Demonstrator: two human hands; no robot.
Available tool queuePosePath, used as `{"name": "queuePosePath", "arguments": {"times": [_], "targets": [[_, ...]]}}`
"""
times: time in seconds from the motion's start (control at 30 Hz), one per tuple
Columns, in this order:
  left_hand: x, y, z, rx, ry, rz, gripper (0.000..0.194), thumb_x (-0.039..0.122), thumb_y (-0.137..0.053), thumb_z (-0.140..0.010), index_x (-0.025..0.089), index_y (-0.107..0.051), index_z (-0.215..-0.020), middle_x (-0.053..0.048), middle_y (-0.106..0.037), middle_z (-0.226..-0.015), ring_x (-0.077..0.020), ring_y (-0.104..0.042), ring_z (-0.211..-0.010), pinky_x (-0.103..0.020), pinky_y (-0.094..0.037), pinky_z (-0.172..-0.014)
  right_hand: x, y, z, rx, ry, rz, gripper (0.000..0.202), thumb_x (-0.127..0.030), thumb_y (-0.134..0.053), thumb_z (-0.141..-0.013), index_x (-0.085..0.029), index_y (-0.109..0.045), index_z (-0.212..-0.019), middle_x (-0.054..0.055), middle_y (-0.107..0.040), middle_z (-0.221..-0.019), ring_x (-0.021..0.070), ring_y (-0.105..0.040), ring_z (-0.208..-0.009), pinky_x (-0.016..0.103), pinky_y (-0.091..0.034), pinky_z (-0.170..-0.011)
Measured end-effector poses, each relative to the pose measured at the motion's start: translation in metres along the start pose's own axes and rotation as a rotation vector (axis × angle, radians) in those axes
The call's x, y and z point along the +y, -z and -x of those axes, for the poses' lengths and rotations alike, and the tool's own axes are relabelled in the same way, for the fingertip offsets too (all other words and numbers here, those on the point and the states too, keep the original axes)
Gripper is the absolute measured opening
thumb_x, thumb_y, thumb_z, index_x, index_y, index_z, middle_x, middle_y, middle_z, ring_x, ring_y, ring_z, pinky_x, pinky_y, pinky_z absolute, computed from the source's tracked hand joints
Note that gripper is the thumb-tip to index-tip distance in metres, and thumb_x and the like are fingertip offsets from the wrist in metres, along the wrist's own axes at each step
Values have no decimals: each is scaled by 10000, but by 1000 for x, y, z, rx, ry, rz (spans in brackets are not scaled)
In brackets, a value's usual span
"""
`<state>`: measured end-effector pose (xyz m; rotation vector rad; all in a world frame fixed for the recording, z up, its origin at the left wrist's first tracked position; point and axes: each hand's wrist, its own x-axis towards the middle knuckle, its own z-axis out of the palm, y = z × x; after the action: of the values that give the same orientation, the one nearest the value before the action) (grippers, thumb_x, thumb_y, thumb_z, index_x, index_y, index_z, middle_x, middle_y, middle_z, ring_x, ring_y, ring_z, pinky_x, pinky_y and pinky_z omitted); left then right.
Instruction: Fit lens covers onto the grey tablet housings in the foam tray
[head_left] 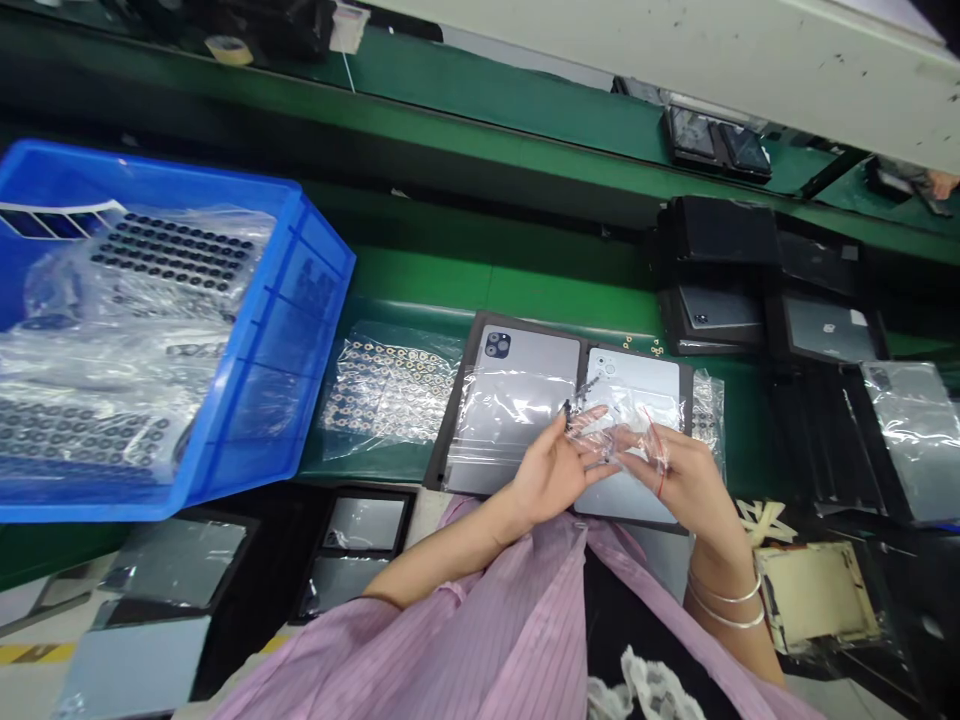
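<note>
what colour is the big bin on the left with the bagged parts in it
Blue bin, shown best in the head view.

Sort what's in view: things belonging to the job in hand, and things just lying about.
Likely in the job:
- clear bag, at both hands
- two grey tablet-like panels beneath them
- perhaps the bagged ring sheet alongside

Apparently just lying about:
- tape roll
- cream block
- dark stack, far right
</note>
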<state>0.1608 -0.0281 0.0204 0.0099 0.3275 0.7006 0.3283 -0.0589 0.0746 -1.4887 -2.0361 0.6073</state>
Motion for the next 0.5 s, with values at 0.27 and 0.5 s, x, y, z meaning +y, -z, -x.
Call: {"name": "queuePosePath", "arguments": {"times": [0.27, 0.5], "targets": [[5, 0, -5, 34, 7, -31, 402, 451, -400, -918, 149, -620, -1067, -97, -707, -960, -227, -648, -964, -387, -460, -889, 3, 1, 3, -21, -82, -79, 457, -505, -489, -892, -207, -579, -1227, 55, -685, -887, 186, -642, -702, 285, -506, -648], [23, 1, -3, 137, -274, -485, 152, 281, -646, -775, 167, -692, -863, -46, -666, -885, -160, -629, -801, -285, -519, -711, 5, -6, 10, 182, -98, -64, 185, -377, -549, -876, -206, -617, -853, 0, -623, -682, 121, -516, -513, 240, -427, -519]]}}
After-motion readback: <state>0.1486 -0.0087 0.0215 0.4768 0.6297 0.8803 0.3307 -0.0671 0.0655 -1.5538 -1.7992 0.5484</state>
